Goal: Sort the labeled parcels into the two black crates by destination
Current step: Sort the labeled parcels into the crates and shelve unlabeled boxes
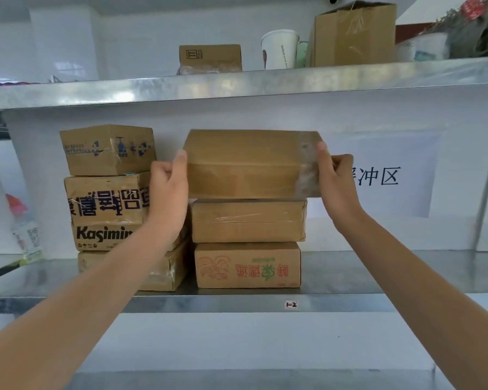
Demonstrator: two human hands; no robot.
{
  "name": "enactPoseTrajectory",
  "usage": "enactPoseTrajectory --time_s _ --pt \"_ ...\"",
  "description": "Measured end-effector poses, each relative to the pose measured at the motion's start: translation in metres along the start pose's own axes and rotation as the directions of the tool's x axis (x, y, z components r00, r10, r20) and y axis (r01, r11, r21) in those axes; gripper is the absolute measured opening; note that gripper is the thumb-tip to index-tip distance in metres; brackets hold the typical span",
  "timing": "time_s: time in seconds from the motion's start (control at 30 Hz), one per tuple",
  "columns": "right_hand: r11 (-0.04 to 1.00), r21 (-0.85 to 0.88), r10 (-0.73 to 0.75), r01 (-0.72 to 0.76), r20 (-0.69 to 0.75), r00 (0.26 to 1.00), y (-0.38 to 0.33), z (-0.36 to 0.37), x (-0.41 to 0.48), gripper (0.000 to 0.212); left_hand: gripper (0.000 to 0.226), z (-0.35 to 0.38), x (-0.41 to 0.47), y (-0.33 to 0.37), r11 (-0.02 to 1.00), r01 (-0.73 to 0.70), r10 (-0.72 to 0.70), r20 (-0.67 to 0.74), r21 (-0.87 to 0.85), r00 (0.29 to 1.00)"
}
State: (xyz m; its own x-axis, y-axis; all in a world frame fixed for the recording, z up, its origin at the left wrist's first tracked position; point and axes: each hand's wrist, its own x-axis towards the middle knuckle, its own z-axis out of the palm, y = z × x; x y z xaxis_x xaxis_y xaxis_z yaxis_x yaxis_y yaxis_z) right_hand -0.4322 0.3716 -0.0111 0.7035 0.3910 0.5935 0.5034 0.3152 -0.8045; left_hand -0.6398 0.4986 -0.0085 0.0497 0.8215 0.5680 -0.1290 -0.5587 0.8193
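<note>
Far left end of the shelf (364,274): plastic bottle (26,235), blurred. Next, a four-high box stack: blue-print box (107,149) on top, black-lettered box (107,201), Kasimin box (102,237), bottom box (166,273) partly behind the left forearm. Left hand (168,187) grips the left end of the parcel (248,164), thumb up along its left edge, fingers curled at the side. The parcel is plain brown with clear tape on its right end, level, and sits mid-shelf on top of the middle stack, directly over the plain taped box (248,220); cannot tell if touching or just lifted. It overhangs that box to the right. Below is the red-and-green printed box (247,264), on the shelf near the front edge. Right hand (335,178) grips the parcel's taped right end, thumb on the front face, fingers curled behind. Paper sign (392,175) on the back wall right of the hands. Small "1-2" tag (290,304) on the shelf's front edge.
</note>
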Motion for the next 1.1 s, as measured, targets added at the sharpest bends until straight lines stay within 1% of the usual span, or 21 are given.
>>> enactPoseTrajectory --time_s 0.07,0.13,0.27,0.37,0.43,0.53,0.6,0.67,0.8,0.87,0.93,1.0,1.03,1.1 --pt "1.0 0.019 -0.005 0.005 -0.024 1.0 0.001 -0.008 -0.008 0.044 0.036 -0.004 -0.004 0.001 0.999 0.007 -0.009 -0.051 -0.035 0.999" --pt "1.0 0.017 -0.005 0.005 -0.037 0.999 0.0 -0.014 -0.016 0.042 0.035 -0.007 -0.009 0.0 0.999 0.016 -0.018 -0.055 -0.03 0.998" --pt "0.999 0.04 -0.012 0.013 -0.032 0.999 -0.012 -0.029 -0.037 0.04 0.038 -0.02 -0.027 0.011 0.999 -0.034 0.034 -0.003 -0.04 0.999" --pt "0.999 0.029 -0.03 0.029 0.035 0.999 -0.022 -0.039 -0.064 0.033 0.035 -0.044 -0.048 0.016 0.997 -0.076 0.078 0.083 -0.021 0.993" --pt "0.999 0.001 -0.053 0.053 0.06 0.997 -0.027 -0.043 -0.087 0.029 0.033 -0.066 -0.063 0.013 0.993 -0.115 0.114 0.114 0.003 0.987" --pt "0.995 -0.079 -0.05 0.053 0.045 0.998 -0.03 -0.043 -0.125 0.038 0.025 -0.102 -0.084 0.0 0.986 -0.155 0.148 0.098 0.063 0.984" --pt "0.994 -0.105 -0.033 0.039 0.055 0.998 -0.03 -0.04 -0.151 0.044 0.021 -0.126 -0.098 -0.012 0.984 -0.139 0.131 0.07 0.116 0.989" --pt "0.996 -0.086 0.001 0.006 0.084 0.997 -0.03 -0.035 -0.175 0.045 0.02 -0.149 -0.113 -0.024 0.988 -0.101 0.093 0.07 0.118 0.993" --pt "0.993 -0.098 0.09 -0.073 0.192 0.977 -0.027 -0.024 -0.215 0.054 0.024 -0.193 -0.141 -0.043 0.999 -0.003 0.0 0.069 0.05 0.998" --pt "0.987 -0.094 0.153 -0.131 0.278 0.948 -0.024 -0.014 -0.234 0.059 0.026 -0.214 -0.153 -0.05 0.994 0.077 -0.081 0.058 0.072 0.995" --pt "0.973 -0.104 0.232 -0.208 0.364 0.902 -0.022 -0.004 -0.251 0.061 0.025 -0.235 -0.165 -0.054 0.983 0.163 -0.167 0.033 0.088 0.985" --pt "0.949 -0.063 0.307 -0.309 0.408 0.86 -0.018 0.004 -0.264 0.056 0.02 -0.256 -0.173 -0.057 0.963 0.269 -0.27 0.027 0.032 0.962" --pt "0.928 -0.005 0.34 -0.372 0.416 0.844 -0.016 0.009 -0.269 0.05 0.018 -0.265 -0.175 -0.059 0.946 0.324 -0.323 0.036 -0.025 0.946" --pt "0.881 0.1 0.384 -0.462 0.42 0.822 -0.014 0.019 -0.276 0.029 0.022 -0.282 -0.178 -0.062 0.905 0.41 -0.409 0.027 -0.115 0.912"
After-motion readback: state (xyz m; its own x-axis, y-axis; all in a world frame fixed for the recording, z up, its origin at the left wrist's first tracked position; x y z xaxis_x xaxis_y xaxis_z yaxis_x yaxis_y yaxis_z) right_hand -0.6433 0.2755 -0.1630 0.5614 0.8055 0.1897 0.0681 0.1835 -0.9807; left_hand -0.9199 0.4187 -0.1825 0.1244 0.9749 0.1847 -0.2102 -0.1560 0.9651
